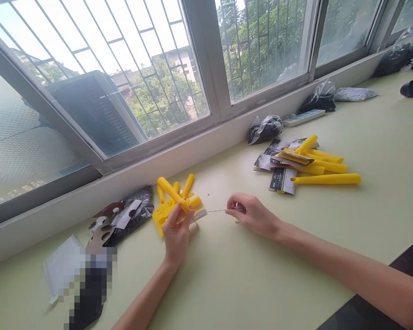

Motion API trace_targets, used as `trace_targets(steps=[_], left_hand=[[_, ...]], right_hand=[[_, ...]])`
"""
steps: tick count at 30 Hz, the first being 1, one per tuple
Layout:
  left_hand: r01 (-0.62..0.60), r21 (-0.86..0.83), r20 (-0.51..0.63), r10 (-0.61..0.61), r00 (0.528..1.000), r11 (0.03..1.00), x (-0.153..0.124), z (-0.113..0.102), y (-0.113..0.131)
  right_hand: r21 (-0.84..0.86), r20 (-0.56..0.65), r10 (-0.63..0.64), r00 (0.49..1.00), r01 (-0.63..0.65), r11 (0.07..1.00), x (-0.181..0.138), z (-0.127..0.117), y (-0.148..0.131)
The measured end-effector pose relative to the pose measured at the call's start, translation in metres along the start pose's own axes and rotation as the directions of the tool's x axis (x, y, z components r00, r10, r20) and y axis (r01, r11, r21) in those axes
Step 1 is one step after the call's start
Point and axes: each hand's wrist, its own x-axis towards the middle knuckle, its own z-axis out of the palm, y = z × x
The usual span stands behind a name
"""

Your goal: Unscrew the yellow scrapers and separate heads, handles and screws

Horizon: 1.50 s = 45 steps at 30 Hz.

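My left hand (pixel 179 224) is closed on a yellow plastic handle (pixel 170 189), which points up and to the left. A small metal plate (pixel 201 214) sticks out past its fingertips on the right. My right hand (pixel 251 213) is wrapped around a screwdriver (pixel 216 210), whose thin shaft reaches left to the metal plate; its grip is mostly hidden in the fingers. Behind my left hand lies a pile of yellow plastic handles (pixel 161 214). A tiny metal piece (pixel 208 194), too small to name, rests on the table above the shaft.
Finished-looking yellow tools (pixel 326 179) with card packaging (pixel 284 179) lie at the right. To the left are a black plastic bag (pixel 137 215), brown cut cards (pixel 99 238) and a clear packet (pixel 64 266). Bags of dark parts (pixel 265 129) and a white power strip (pixel 304 118) line the windowsill.
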Motion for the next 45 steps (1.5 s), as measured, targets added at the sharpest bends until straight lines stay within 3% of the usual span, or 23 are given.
trace_targets(steps=[6, 14, 18, 25, 29, 36, 39, 42, 45], left_hand=[[-0.141, 0.393, 0.078, 0.12, 0.99, 0.908, 0.016, -0.014, -0.01], [-0.278, 0.588, 0.177, 0.214, 0.961, 0.76, 0.019, -0.016, -0.014], [-0.249, 0.526, 0.163, 0.191, 0.968, 0.813, 0.021, -0.019, -0.017], [-0.066, 0.276, -0.002, 0.07, 0.998, 0.959, 0.025, -0.025, -0.025], [-0.053, 0.214, 0.072, 0.038, 0.997, 0.975, 0.025, -0.025, -0.024], [-0.055, 0.256, 0.195, 0.004, 0.981, 0.965, 0.02, -0.023, -0.02], [-0.137, 0.387, 0.188, 0.068, 0.98, 0.912, 0.018, -0.019, -0.018], [-0.241, 0.571, 0.18, 0.166, 0.969, 0.785, 0.017, -0.015, -0.016], [-0.3, 0.669, 0.18, 0.244, 0.953, 0.68, 0.015, -0.013, -0.015]], right_hand=[[-0.054, 0.013, -0.043, 0.999, 0.044, 0.998, 0.003, 0.003, 0.011], [-0.075, 0.025, -0.05, 0.998, 0.052, 0.996, 0.004, 0.006, 0.016], [-0.077, 0.029, -0.044, 0.999, 0.046, 0.996, 0.003, 0.006, 0.017], [-0.072, 0.024, -0.035, 0.999, 0.037, 0.997, 0.003, 0.007, 0.017], [-0.045, 0.023, -0.048, 0.999, 0.049, 0.998, 0.002, 0.008, 0.014], [-0.009, 0.095, -0.131, 0.987, 0.133, 0.991, -0.001, 0.015, 0.01], [-0.032, 0.075, -0.128, 0.989, 0.13, 0.991, 0.0, 0.014, 0.01], [-0.044, 0.035, -0.117, 0.992, 0.119, 0.992, -0.002, 0.01, 0.008], [-0.059, 0.119, -0.185, 0.976, 0.193, 0.979, -0.011, 0.015, 0.0]])
